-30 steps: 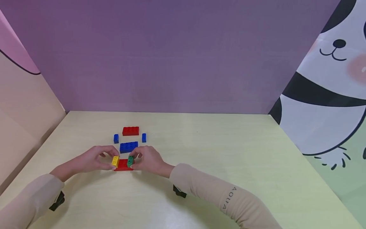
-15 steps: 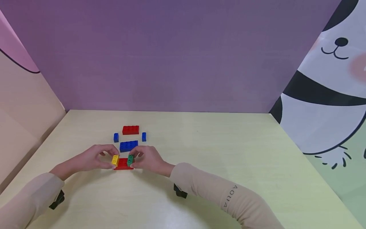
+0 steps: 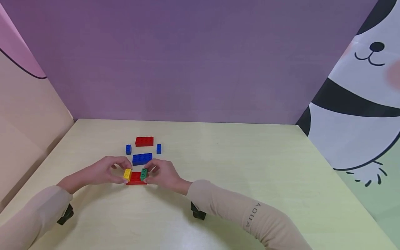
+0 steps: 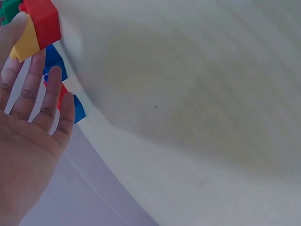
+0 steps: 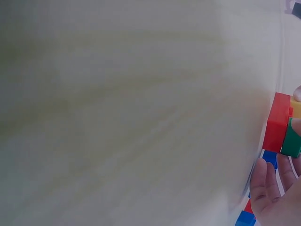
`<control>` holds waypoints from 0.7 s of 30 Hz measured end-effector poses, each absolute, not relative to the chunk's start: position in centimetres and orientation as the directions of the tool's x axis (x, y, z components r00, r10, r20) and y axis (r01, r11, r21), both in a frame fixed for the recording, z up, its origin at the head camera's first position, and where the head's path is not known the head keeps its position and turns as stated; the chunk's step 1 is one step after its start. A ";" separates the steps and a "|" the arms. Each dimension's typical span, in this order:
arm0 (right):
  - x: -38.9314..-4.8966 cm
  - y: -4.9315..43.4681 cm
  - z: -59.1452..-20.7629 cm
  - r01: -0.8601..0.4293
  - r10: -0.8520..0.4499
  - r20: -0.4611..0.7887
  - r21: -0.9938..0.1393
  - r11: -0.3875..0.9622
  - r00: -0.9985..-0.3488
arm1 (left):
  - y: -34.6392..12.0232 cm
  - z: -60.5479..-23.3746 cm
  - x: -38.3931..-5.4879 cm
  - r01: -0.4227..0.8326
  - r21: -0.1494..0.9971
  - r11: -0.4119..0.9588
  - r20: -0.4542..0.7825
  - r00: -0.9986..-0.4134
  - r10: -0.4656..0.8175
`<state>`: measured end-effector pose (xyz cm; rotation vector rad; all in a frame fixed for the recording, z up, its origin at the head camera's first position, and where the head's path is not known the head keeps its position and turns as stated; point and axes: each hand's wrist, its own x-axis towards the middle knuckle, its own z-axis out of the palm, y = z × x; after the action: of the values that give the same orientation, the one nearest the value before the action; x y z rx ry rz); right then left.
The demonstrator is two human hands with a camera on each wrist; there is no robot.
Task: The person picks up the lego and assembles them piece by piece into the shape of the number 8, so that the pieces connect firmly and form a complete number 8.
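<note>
A red brick [image 3: 135,177] lies nearest the person, with a yellow brick [image 3: 127,174] on its left end and a green brick [image 3: 143,174] on its right end. My left hand [image 3: 110,171] pinches the yellow brick between thumb and finger; the left wrist view shows that yellow brick [image 4: 27,41] against the red one [image 4: 43,21], the other fingers stretched out. The green brick is pinched by my right hand [image 3: 164,174]. At the right edge of the right wrist view, the green brick [image 5: 292,139] sits flush against the red brick [image 5: 277,123].
Just beyond the hands lies a long blue brick [image 3: 142,159]. Two small blue bricks, left [image 3: 128,149] and right [image 3: 158,149], flank the space behind it, and another red brick [image 3: 144,141] is farthest back. A purple panel [image 3: 187,62] borders the pale table [image 3: 250,166].
Both hands keep their pinch on the yellow and green bricks with hardly any motion. The whole head view has shifted slightly.
</note>
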<state>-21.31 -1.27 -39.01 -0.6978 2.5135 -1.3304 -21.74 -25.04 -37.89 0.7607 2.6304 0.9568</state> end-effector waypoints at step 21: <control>-21.4 -1.3 -39.1 -0.301 -0.496 0.016 -0.812 0.501 -0.868 | -24.6 -36.7 -22.0 0.423 0.624 0.658 -0.100 -0.791 0.603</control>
<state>-21.45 -1.27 -39.11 -0.6818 2.5252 -1.3008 -21.98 -24.60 -36.72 0.8207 2.5781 0.8593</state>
